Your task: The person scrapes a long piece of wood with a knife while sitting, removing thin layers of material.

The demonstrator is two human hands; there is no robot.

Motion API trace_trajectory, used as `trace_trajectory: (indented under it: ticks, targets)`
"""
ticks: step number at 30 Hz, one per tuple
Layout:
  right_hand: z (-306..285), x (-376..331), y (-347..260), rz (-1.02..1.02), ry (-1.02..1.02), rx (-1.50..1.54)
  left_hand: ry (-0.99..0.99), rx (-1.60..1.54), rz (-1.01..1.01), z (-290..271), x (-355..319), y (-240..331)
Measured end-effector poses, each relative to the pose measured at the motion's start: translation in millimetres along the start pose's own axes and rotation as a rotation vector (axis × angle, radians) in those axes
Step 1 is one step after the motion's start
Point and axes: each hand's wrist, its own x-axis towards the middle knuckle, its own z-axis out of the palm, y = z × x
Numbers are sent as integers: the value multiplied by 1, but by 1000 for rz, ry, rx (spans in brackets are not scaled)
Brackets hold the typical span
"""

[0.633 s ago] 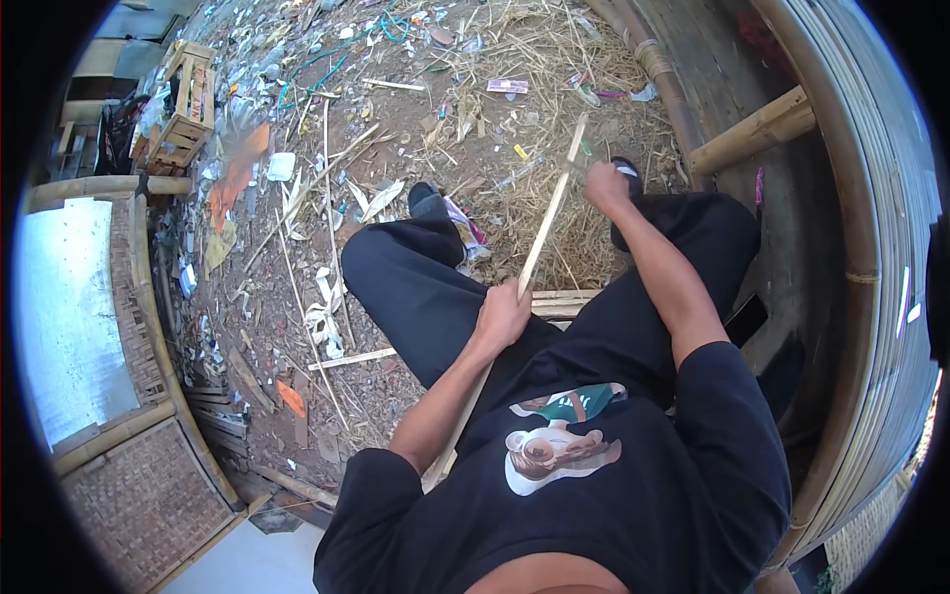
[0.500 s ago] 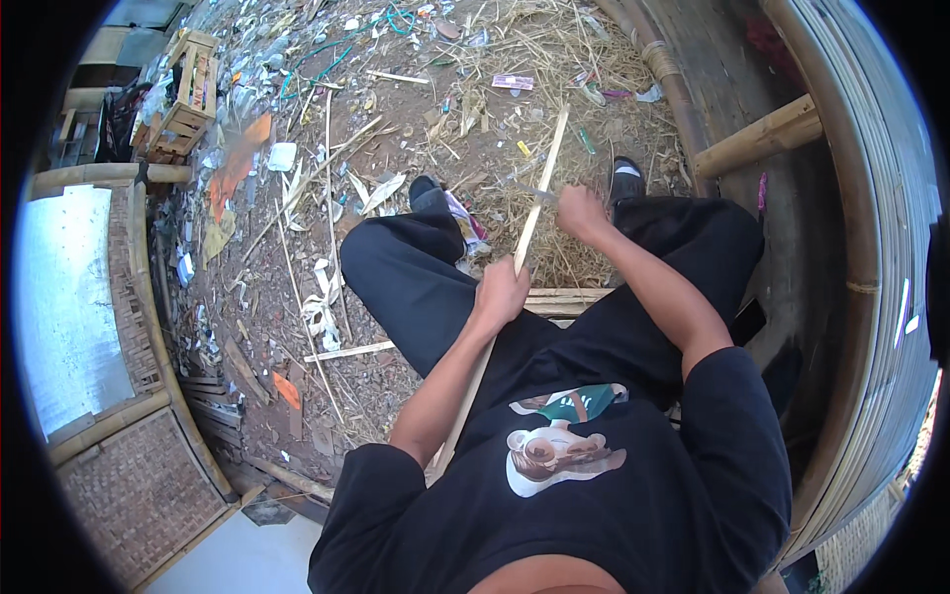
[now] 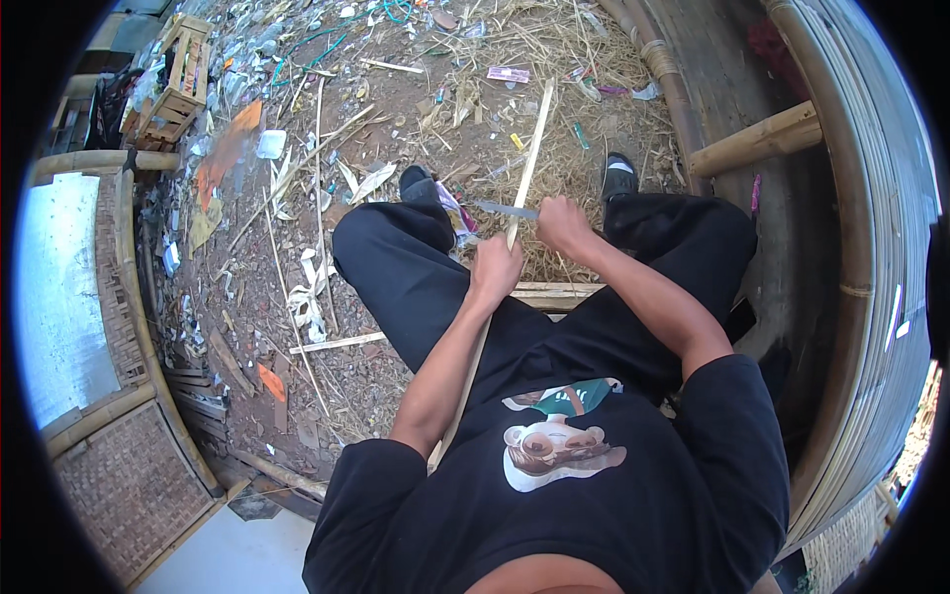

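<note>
My left hand (image 3: 497, 267) grips the pale strip (image 3: 533, 158); my right hand (image 3: 566, 226) grasps the knife (image 3: 503, 208), blade across it. Likely best: shallow angle, left grip clear.

Brown dirt ground (image 3: 411, 94) is strewn with scraps of plastic litter, with dry straw (image 3: 633, 94) matted toward its far right corner. A slatted wooden crate (image 3: 181, 101) stands at its far left corner. Along the left edge, woven bamboo panelling (image 3: 139, 485) meets a pale sheet (image 3: 69, 307) that glares in daylight. A lashed bamboo pole (image 3: 676, 109) borders the right edge, near a bamboo-slat wall (image 3: 896, 198).
</note>
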Motion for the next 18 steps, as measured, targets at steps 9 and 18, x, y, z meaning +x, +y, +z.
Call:
trace_trajectory:
  ticks: [9, 18]
  targets:
    - [-3, 40, 50, 188, 157, -2, -81, -48, 33, 3, -22, 3]
    - [3, 52, 53, 144, 148, -33, -113, -24, 6, -20, -48, -5]
